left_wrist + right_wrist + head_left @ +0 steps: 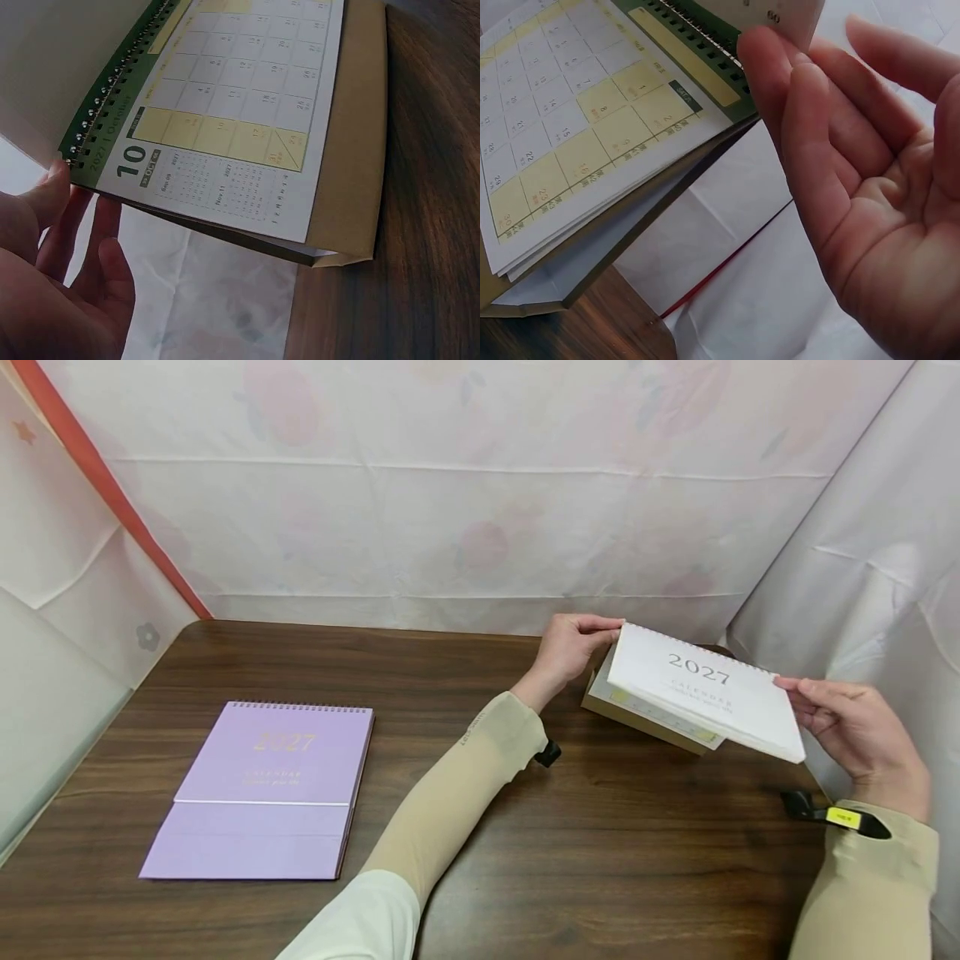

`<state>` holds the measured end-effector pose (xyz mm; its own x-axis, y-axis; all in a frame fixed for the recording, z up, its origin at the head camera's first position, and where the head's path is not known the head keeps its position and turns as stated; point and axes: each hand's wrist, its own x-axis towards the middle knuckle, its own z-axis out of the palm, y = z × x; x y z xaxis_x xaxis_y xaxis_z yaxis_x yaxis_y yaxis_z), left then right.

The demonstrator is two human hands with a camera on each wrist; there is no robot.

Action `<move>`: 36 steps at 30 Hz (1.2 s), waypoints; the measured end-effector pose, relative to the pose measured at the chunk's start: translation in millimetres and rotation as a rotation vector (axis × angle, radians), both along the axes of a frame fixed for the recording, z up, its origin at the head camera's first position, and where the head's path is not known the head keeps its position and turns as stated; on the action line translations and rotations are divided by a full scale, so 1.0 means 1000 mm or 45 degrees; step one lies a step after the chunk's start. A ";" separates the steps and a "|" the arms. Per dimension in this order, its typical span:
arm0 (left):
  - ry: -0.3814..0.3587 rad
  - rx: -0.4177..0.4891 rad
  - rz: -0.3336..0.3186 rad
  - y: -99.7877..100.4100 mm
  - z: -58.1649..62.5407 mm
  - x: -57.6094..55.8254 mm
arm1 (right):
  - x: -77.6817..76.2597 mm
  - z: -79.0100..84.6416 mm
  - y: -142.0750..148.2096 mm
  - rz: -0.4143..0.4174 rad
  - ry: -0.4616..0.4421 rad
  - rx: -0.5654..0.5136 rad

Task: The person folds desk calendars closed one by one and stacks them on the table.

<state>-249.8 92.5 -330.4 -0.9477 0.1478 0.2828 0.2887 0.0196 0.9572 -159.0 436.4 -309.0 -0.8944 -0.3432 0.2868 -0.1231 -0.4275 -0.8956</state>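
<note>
A white 2027 desk calendar (693, 681) is tilted over a tan base with a grid page (697, 727) at the table's right side. My left hand (566, 652) pinches its top left corner at the spiral binding. In the left wrist view, my left thumb rests by the coil above the green-headed October page (225, 97), with fingers behind. My right hand (862, 722) touches the top right corner with its fingertips, the thumb standing apart. The right wrist view shows those fingers (802, 127) beside the raised leaf and black spiral (705, 41).
A purple 2027 spiral calendar (262, 768) lies at the left of the dark wooden table (510, 827). A pale printed curtain (420, 543) hangs along the back edge, and a white curtain (892, 552) rises close beside my right hand.
</note>
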 end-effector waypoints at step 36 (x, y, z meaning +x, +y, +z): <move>0.056 -0.089 0.027 0.001 -0.012 -0.006 | -0.012 -0.006 -0.006 -0.394 -0.085 0.747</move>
